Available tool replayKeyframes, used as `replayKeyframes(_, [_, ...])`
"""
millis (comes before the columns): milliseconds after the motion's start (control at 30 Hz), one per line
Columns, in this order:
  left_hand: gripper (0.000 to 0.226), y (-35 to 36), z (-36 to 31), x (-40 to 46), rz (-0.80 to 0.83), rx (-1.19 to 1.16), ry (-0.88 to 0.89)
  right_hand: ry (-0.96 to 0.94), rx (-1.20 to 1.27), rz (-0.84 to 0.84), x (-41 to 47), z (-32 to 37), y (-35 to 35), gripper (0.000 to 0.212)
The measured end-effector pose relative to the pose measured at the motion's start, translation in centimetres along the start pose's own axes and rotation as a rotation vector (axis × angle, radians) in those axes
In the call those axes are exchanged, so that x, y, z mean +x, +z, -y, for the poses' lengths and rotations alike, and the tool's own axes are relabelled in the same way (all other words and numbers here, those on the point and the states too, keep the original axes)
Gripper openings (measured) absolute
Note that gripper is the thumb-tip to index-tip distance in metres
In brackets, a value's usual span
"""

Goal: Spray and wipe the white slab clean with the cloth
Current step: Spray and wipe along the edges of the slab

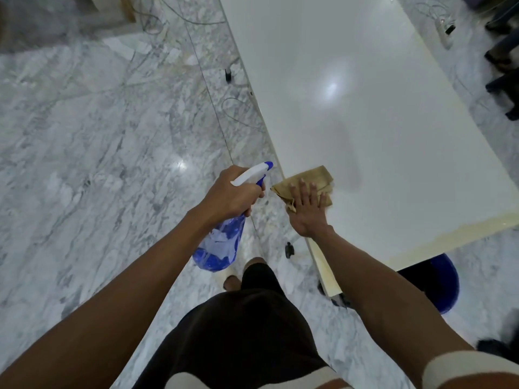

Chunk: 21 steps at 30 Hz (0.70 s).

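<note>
A long glossy white slab (365, 113) runs from the lower right up to the top centre. A crumpled tan cloth (311, 178) lies on its near left edge. My right hand (307, 210) presses flat on the cloth with fingers straight and spread. My left hand (229, 193) grips the neck of a blue spray bottle (219, 245) just left of the slab edge, over the floor. Its white and blue nozzle (252, 172) points toward the slab.
Grey-veined marble floor (98, 136) spreads to the left, with thin cables (236, 108) lying along the slab's left side. A blue round object (446, 279) sits under the slab's near corner. Dark chair legs (502, 88) and a power strip (445, 30) are at the far right.
</note>
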<state>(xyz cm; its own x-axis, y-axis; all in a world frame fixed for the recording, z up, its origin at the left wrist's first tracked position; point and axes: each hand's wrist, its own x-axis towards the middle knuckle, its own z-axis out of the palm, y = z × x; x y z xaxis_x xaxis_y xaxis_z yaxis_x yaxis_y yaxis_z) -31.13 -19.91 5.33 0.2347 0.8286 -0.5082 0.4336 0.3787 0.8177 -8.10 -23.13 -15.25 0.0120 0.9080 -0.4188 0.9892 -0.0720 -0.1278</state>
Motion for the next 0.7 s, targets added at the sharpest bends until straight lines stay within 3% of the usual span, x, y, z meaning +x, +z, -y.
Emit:
replayKeyframes(400, [0.022, 9.2, 1.0, -7.2, -0.038, 0.010, 0.030, -0.043, 0.046, 0.088, -11.3, -3.7, 3.1, 0.065])
replayKeyframes(700, [0.021, 18.5, 2.3, -14.4, -0.027, 0.002, 0.001, -0.087, 0.014, 0.031, -19.7, -7.3, 7.6, 0.069])
